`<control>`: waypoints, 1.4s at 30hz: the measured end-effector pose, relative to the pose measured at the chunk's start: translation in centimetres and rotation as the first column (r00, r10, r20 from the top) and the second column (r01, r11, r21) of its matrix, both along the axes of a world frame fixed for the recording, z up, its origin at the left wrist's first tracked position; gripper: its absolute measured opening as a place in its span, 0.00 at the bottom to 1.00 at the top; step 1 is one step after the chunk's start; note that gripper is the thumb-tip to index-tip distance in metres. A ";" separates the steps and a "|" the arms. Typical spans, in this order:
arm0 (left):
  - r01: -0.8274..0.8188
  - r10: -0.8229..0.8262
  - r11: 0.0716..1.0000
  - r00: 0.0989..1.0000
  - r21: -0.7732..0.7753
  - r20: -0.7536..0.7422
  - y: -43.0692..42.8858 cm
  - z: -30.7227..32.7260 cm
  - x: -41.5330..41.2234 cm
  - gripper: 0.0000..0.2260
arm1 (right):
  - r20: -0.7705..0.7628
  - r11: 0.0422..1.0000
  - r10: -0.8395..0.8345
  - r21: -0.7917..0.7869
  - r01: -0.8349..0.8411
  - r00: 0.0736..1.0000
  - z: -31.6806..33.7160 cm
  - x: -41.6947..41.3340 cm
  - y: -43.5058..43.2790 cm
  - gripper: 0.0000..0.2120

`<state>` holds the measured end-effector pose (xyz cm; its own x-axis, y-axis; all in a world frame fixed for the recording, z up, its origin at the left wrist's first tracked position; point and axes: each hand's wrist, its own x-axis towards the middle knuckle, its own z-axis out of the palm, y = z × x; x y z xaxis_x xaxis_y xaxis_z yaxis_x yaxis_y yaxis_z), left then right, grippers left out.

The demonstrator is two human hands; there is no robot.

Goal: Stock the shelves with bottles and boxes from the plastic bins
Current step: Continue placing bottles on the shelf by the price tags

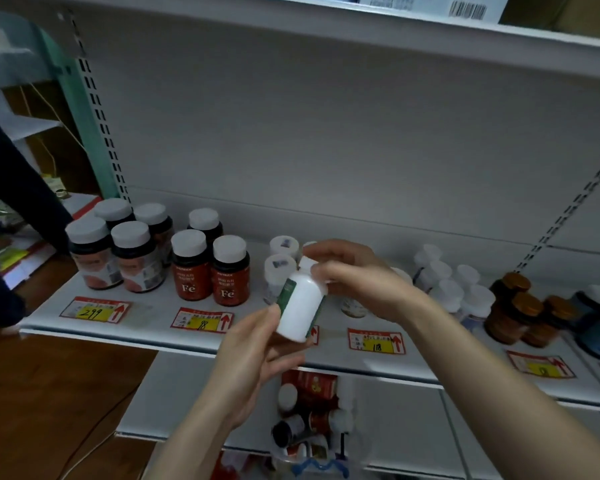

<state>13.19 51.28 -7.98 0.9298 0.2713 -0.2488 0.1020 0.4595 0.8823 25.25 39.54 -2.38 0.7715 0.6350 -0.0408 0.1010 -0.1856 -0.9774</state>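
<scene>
Across the shelf [153,327], rows of stock stand behind price tags, and the bin [317,467] sits below with more. Your left hand [253,351] cradles the base of the white bottle [300,306] with curled fingers, and your right hand [354,275] pinches its cap end. It hangs tilted over the shelf's front edge. Pushing it in could topple the capped bottles [279,268] just behind. A loose hold could drop it into the bin.
</scene>
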 end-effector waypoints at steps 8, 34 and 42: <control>-0.086 0.073 0.972 0.995 0.218 0.064 -3.7 -1.5 0.0 0.12 | 0.129 0.976 -0.152 -0.139 0.169 0.980 -0.9 -2.1 -4.2 0.05; 0.199 -0.355 0.836 0.907 0.511 0.228 -38.6 -1.9 3.9 0.14 | 0.353 0.780 -0.502 -0.209 0.590 0.789 0.3 -3.8 -41.2 0.07; 0.029 -0.602 0.357 0.771 0.934 0.206 -45.6 -4.4 8.4 0.21 | 0.374 0.619 -0.684 -0.157 0.770 0.626 -1.8 -2.1 -50.2 0.09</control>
